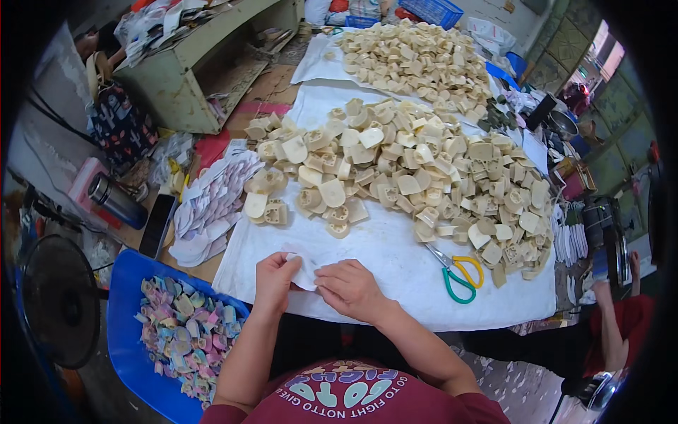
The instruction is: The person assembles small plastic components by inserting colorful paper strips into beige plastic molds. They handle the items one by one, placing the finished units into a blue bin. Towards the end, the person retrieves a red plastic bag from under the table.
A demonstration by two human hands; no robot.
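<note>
Maroon fabric shirt (346, 411), cut off below, sat behind left hand (276, 280) and right hand (352, 288); both pinched thin white papery sheet (304, 270), edges finger-hidden.

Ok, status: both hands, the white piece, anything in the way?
Left hand pinching thin white piece; right hand at its right edge. Hands unobstructed: scissors off to the right, not touching. Beige parts heaped beyond.

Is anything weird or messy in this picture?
The scissors look a bit odd: one handle loop is green, the other yellow. Also, small white bits litter the floor at lower right, perhaps dropped scraps.
</note>
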